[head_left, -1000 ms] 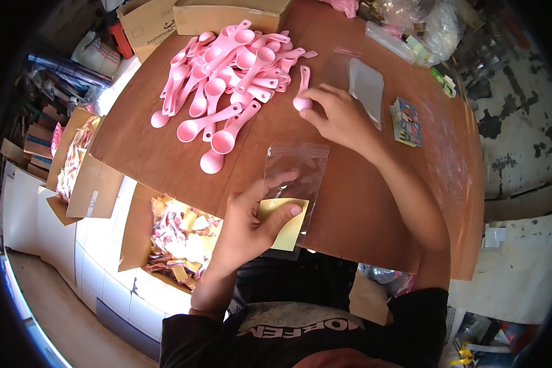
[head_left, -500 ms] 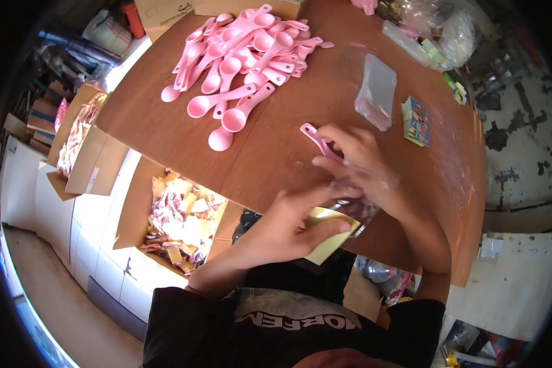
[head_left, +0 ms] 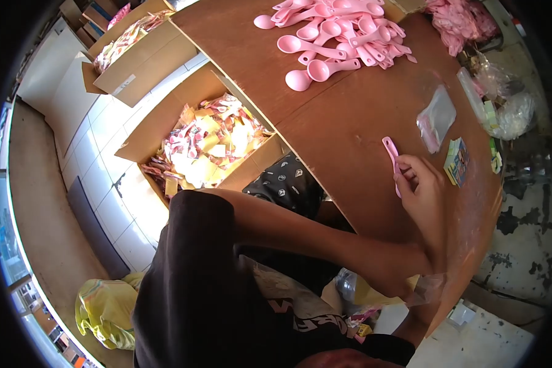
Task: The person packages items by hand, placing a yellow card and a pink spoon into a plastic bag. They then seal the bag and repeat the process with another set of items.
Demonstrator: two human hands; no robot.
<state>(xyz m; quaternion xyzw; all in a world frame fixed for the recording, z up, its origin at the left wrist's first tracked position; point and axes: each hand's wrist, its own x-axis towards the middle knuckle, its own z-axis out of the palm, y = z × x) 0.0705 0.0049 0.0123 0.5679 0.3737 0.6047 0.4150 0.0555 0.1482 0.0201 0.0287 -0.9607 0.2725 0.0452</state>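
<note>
Pinched in the right hand [head_left: 422, 195], a pink plastic spoon [head_left: 391, 153] stands out past the fingertips, its flat handle end with a small hole, above the brown table [head_left: 325, 129]. Bowl end hidden in the grip. Left arm crosses the body; left hand [head_left: 432, 270] at the table's near edge seems to clutch a clear bag [head_left: 428, 288] (grip itself unclear). More pink spoons [head_left: 337, 30] heaped far off; a box of packets [head_left: 208, 144] sits below the table edge.

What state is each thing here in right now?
Right hand: closed on a pink spoon.
Left hand: hidden behind the arm.
Spoon pile: loose heap on the table.
Box: open, full of packets.
Bag stack: lying flat.
</note>
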